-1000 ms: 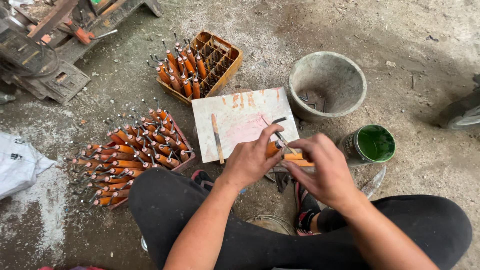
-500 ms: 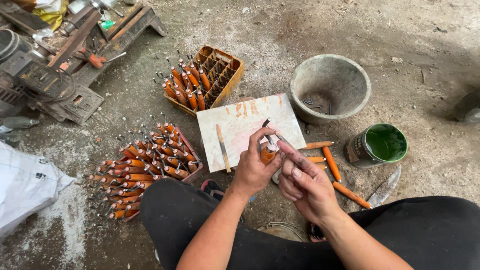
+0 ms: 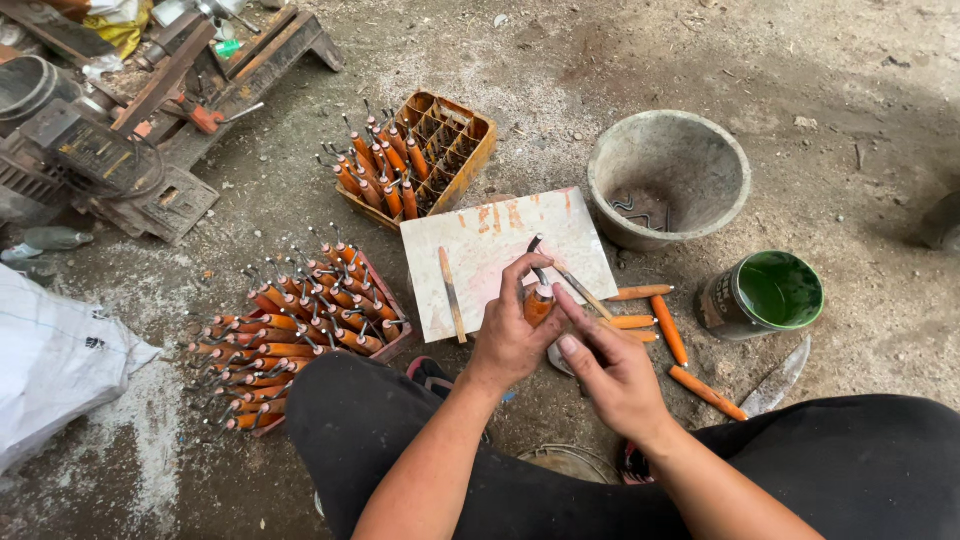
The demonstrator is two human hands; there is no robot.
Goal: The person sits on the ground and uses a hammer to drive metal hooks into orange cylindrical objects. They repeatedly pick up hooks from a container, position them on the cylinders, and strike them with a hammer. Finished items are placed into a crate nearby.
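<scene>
My left hand grips an orange wooden handle upright, with a dark metal hook sticking out of its top. My right hand is beside it, index finger stretched out against the handle, holding nothing that I can make out. Both hands hover over the near edge of a pale, paint-stained board on which a thin wooden stick lies. Several loose orange handles lie on the ground to the right of my hands.
A red tray heaped with hooked orange handles lies at left. An orange compartment crate stands behind the board. A grey cement bucket, a green paint can and a knife are at right. Machinery stands far left.
The camera view shifted right. My right hand, which pinched the handle's top beside my left, has drawn back, with only its index finger reaching toward the handle.
</scene>
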